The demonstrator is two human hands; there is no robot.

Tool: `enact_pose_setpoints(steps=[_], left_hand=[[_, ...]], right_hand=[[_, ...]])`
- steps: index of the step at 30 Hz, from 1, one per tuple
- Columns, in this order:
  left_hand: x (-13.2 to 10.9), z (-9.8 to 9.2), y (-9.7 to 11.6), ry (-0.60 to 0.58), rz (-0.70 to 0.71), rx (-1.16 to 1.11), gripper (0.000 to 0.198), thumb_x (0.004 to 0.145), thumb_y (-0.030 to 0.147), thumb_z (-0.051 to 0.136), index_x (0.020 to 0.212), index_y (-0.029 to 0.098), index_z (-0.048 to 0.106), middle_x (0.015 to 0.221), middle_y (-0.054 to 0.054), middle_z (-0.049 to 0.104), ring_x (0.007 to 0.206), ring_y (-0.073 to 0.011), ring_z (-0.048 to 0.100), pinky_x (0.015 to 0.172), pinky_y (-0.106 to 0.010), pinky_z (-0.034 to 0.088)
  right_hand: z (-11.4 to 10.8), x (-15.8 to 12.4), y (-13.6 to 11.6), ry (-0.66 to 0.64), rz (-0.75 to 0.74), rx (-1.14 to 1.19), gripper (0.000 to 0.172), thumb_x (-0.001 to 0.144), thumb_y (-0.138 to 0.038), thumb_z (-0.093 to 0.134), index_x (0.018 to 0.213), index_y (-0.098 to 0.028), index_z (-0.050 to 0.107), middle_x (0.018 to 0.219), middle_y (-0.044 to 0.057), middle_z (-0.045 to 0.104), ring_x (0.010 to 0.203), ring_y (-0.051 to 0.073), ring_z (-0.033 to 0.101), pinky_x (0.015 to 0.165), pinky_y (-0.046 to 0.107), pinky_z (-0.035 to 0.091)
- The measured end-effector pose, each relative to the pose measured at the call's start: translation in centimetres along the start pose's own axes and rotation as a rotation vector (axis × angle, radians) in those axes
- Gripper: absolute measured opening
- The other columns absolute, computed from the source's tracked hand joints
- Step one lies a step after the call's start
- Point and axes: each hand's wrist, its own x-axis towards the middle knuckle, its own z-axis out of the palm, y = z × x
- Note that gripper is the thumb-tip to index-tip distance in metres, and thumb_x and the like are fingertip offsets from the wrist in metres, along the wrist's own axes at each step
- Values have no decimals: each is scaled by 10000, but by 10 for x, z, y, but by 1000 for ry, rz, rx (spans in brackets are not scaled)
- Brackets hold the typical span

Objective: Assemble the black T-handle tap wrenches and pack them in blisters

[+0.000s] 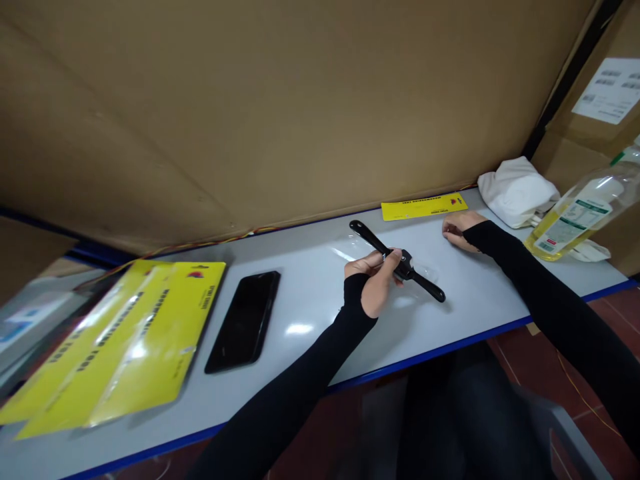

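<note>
My left hand (376, 280) is closed around the middle of a black two-handled tool (400, 263), held just above the grey table (310, 300). One handle points up-left, the other down-right. A clear plastic wrapper (425, 272) lies under the tool. My right hand (459, 229) rests on the table farther right, fingers curled, right below a small yellow card (424, 206). Whether it holds anything is hidden. Both arms wear black sleeves.
A black phone (245, 320) lies flat left of centre. Yellow packaging cards (120, 340) are stacked at the left end. A white cloth (517, 190) and a bottle of yellow liquid (575, 220) sit at the right. Cardboard (280, 100) walls the back.
</note>
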Motion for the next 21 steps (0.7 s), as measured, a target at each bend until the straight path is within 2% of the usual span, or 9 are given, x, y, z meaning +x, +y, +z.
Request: enact_pose_setpoints(steps=[5, 9, 12, 15, 17, 21], left_hand=[[-2, -2, -4, -35, 19, 20, 321, 746, 432, 860, 709, 123, 780, 649, -48, 711, 450, -110, 566, 437, -260, 510], [-2, -1, -7, -23, 19, 23, 361, 731, 470, 863, 693, 125, 766, 648, -51, 706, 449, -115, 567, 432, -268, 501], [-3, 1, -4, -15, 25, 32, 367, 713, 476, 865, 672, 129, 755, 655, -57, 715, 444, -111, 557, 430, -271, 492], [-4, 2, -2, -14, 27, 40, 343, 722, 459, 856, 676, 133, 758, 635, -47, 706, 432, -105, 544, 428, -266, 487], [-4, 2, -3, -17, 28, 43, 328, 733, 449, 852, 693, 135, 765, 622, -37, 696, 429, -104, 544, 428, -263, 486], [-3, 0, -6, -17, 54, 42, 329, 750, 452, 846, 717, 131, 779, 642, -35, 696, 438, -103, 554, 428, -255, 482]], right_hand=[[8, 4, -2, 41, -125, 141, 314, 827, -163, 658, 1089, -242, 812, 874, 51, 763, 737, 202, 619, 718, 313, 444], [6, -1, -9, 114, -201, 365, 188, 831, -205, 672, 924, -246, 830, 792, 25, 727, 645, 159, 580, 661, 301, 448], [-2, -11, -27, 147, -148, 626, 146, 859, -333, 713, 894, -212, 785, 743, 14, 716, 610, 130, 575, 590, 266, 459], [-14, -23, -51, 144, -77, 992, 292, 837, -468, 798, 888, -188, 734, 783, 41, 749, 639, 135, 631, 504, 239, 483], [-23, -31, -68, 144, -101, 1205, 371, 826, -527, 832, 900, -178, 729, 804, 59, 760, 631, 141, 645, 462, 243, 499], [-33, -45, -95, 119, -225, 1292, 339, 856, -507, 839, 912, -180, 770, 779, 28, 732, 506, 97, 583, 446, 253, 503]])
